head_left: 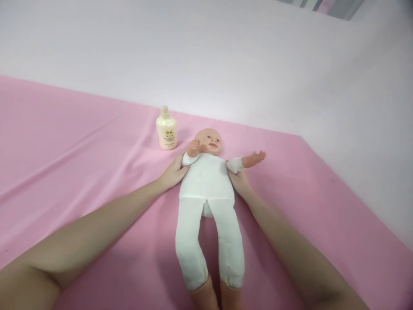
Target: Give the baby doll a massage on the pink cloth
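Note:
A baby doll (207,176) with a white cloth body lies on its back on the pink cloth, head away from me and feet toward me. My left hand (176,171) grips its side below the arm on the left, the thumb against the torso. On the other side, my right hand (239,180) holds the doll under its outstretched arm. Most fingers of both hands are hidden behind the doll. A cream-coloured pump bottle (167,132) with a printed label stands upright just beyond my left hand, apart from it.
The pink cloth (97,142) covers the table and has creases at the left. Its far edge runs behind the bottle and the doll's head, with a corner at the right. Beyond lies a pale white surface (161,51). Greyish strips show at the top right.

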`<state>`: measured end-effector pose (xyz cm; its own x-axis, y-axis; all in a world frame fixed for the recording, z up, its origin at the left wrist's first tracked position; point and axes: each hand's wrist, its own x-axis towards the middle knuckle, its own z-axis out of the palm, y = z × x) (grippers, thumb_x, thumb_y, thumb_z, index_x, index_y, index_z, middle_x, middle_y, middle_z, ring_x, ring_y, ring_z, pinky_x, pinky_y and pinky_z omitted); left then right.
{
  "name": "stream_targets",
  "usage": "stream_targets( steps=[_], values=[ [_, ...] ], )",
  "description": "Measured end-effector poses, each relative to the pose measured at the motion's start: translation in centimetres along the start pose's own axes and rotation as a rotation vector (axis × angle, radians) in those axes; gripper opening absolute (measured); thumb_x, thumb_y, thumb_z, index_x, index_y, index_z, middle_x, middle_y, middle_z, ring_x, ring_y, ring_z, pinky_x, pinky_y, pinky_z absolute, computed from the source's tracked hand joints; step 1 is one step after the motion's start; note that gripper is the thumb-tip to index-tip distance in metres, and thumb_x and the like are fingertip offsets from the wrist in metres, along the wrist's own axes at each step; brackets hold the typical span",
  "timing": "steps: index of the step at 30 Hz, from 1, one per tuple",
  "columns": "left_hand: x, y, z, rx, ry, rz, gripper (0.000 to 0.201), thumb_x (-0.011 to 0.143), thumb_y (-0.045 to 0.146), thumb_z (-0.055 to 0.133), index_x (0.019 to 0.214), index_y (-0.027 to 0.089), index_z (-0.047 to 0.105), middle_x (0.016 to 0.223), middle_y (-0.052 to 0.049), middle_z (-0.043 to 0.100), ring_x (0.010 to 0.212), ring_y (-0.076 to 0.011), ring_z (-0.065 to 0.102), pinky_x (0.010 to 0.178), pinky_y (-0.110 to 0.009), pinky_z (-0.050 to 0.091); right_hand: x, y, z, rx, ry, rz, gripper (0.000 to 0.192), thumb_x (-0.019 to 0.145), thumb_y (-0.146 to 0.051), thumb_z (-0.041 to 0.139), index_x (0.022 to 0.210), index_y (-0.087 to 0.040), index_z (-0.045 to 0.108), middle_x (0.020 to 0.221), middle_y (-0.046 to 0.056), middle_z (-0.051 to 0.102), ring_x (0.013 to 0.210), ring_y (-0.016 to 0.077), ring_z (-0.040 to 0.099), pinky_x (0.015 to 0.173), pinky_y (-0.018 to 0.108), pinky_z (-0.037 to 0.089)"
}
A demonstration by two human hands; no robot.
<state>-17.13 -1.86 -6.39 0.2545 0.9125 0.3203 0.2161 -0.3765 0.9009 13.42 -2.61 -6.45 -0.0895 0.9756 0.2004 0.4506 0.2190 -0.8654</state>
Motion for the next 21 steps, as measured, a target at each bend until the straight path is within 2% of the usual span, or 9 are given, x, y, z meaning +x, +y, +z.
stream_targets(
  steps=[5, 16, 21],
  values=[
    [0.1, -0.3, 0.0, -0.001, 0.005, 0.004, 0.058, 0.1, 0.04, 0.064, 0.152, 0.019, 0.05, 0.156, -0.014, 0.061, 0.141, -0.0369, 0.059, 0.122, -0.055, 0.048, -0.2, -0.7, -0.1, 0.023, -0.015, 0.031, 0.063, 0.097, -0.061, 0.054, 0.147, -0.023, 0.059, 0.16, 0.012, 0.057, 0.154, 0.038, 0.048, 0.133, 0.058, 0.036],
    [0.0, -0.6, 0.1, -0.006, 0.006, -0.004, 0.055, 0.101, 0.04, 0.062, 0.15, 0.019, 0.051, 0.152, -0.014, 0.062, 0.139, -0.0364, 0.06, 0.121, -0.054, 0.049, -0.1, -1.0, -0.1, 0.066, -0.003, 0.036, 0.062, 0.091, -0.069, 0.062, 0.137, -0.028, 0.067, 0.147, 0.013, 0.067, 0.15, 0.0421, 0.052, 0.129, 0.061, 0.04],
    [0.0, -1.1, 0.0, -0.005, 0.008, -0.007, 0.056, 0.101, 0.039, 0.062, 0.152, 0.02, 0.049, 0.155, -0.013, 0.061, 0.142, -0.0356, 0.058, 0.121, -0.053, 0.048, -0.3, -1.4, -0.2, 0.053, -0.017, 0.051, 0.065, 0.095, -0.064, 0.059, 0.143, -0.02, 0.061, 0.152, 0.015, 0.063, 0.152, 0.0403, 0.049, 0.131, 0.058, 0.037]
  ],
)
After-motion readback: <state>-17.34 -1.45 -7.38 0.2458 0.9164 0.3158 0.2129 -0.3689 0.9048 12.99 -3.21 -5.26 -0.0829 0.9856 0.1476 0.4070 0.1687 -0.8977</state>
